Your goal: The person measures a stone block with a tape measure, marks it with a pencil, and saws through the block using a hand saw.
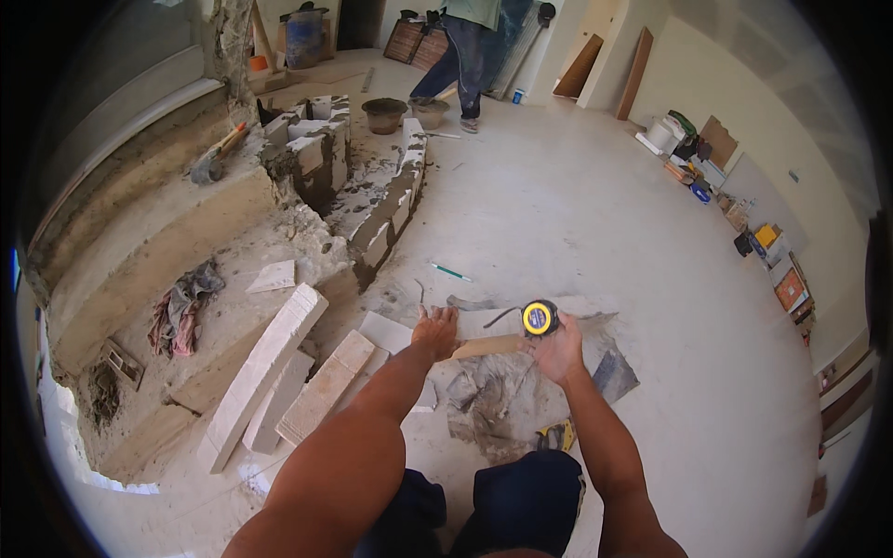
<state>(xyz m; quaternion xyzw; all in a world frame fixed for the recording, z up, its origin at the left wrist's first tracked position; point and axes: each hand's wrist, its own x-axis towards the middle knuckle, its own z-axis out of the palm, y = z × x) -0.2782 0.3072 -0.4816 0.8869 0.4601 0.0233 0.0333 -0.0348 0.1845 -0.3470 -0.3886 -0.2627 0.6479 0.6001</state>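
The person's bare left arm (358, 432) reaches forward, its bare left hand (434, 332) laid palm down with fingers (438, 316) pointing ahead, while to its right the bare right hand (558, 352) grips with curled fingers, its bare right forearm (605, 432) slanting back.

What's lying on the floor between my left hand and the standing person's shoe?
In the head view, a slim green pencil-like stick lies on the pale floor between them, nearer your left hand than that shoe.
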